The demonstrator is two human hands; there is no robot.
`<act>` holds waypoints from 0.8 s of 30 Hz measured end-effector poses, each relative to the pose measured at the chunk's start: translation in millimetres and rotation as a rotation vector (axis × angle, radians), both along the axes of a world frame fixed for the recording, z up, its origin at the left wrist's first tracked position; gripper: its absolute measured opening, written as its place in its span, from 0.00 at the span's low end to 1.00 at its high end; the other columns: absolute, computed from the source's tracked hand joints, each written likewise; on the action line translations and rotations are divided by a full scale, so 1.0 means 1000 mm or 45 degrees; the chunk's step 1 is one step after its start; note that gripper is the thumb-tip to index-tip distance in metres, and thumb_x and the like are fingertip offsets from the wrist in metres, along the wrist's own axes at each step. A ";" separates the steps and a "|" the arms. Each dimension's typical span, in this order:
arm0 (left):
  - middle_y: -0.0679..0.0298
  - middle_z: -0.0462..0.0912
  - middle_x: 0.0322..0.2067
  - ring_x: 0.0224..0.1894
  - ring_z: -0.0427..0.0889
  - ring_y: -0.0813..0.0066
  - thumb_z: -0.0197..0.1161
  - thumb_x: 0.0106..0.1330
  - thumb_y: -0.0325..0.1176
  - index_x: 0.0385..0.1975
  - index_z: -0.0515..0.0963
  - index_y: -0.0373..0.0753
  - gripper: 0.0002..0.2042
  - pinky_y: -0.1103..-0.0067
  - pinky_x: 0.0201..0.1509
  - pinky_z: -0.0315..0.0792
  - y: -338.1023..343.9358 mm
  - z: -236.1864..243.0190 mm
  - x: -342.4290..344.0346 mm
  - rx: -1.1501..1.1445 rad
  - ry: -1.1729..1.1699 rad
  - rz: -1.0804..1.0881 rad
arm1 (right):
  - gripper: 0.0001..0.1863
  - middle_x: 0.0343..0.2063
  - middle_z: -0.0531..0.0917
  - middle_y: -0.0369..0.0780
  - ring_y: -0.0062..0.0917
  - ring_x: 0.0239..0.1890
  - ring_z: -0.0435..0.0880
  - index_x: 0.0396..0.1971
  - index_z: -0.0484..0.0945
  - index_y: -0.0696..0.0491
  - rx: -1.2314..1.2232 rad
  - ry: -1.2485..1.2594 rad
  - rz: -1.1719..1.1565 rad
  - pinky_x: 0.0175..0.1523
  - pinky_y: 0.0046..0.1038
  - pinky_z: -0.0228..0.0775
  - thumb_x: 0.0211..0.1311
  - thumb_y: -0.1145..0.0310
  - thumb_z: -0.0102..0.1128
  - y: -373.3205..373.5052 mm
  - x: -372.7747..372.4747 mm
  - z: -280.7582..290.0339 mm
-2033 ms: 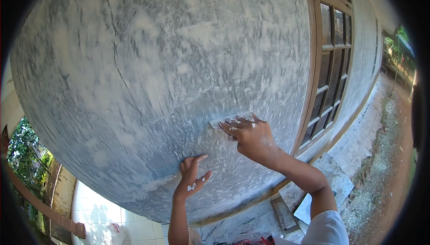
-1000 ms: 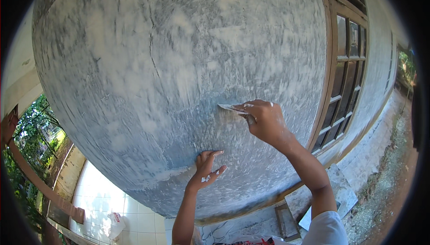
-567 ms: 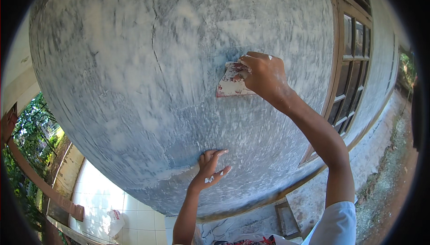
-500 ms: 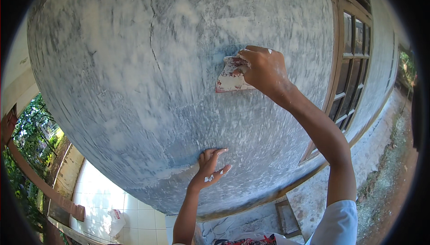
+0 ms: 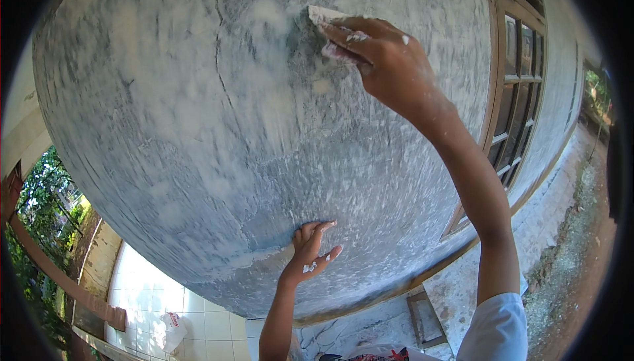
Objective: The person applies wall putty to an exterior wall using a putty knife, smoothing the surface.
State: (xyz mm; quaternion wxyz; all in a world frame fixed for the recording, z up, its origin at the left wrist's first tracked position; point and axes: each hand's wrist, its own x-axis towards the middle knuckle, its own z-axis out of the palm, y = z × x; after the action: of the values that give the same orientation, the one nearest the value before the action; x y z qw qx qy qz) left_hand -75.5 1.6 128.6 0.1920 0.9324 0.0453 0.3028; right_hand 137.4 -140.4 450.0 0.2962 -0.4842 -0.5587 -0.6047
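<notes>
My right hand (image 5: 389, 57) grips a putty-smeared scraper (image 5: 325, 16), reaching high on the wall. White paste coats the scraper and spots my fingers and knuckles. The scraper's edge is at the wall (image 5: 264, 130), which is grey with patchy white streaks. Lower down, my left hand (image 5: 309, 250) is held against or close to the same wall, thumb and index finger stretched out and apart. It holds nothing, and white dabs sit near the base of its thumb. A thin crack (image 5: 220, 51) runs down the wall left of the scraper.
A wooden-framed window (image 5: 518, 90) is set in the wall at right. White floor tiles (image 5: 198, 325) with a plastic bag (image 5: 173, 331) lie at lower left. Below me are a wooden frame (image 5: 426, 318) and a pale ledge (image 5: 456, 288). Greenery shows beyond a railing at left.
My right hand has moved up the wall with the scraper, which has turned from blade down to blade up. My left hand stays in nearly the same place.
</notes>
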 end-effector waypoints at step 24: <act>0.60 0.68 0.57 0.58 0.62 0.59 0.68 0.72 0.47 0.69 0.69 0.48 0.29 0.62 0.67 0.53 0.004 -0.003 0.002 0.015 0.026 0.021 | 0.25 0.56 0.87 0.33 0.29 0.61 0.84 0.56 0.86 0.38 -0.346 0.173 -0.170 0.73 0.44 0.71 0.58 0.76 0.69 -0.013 -0.007 -0.116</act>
State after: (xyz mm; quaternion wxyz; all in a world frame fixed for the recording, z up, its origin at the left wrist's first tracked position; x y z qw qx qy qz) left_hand -73.8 5.9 126.1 0.1834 0.9362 0.0531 0.2951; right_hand 129.9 -153.4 334.0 0.2243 -0.5955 -0.5808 -0.5077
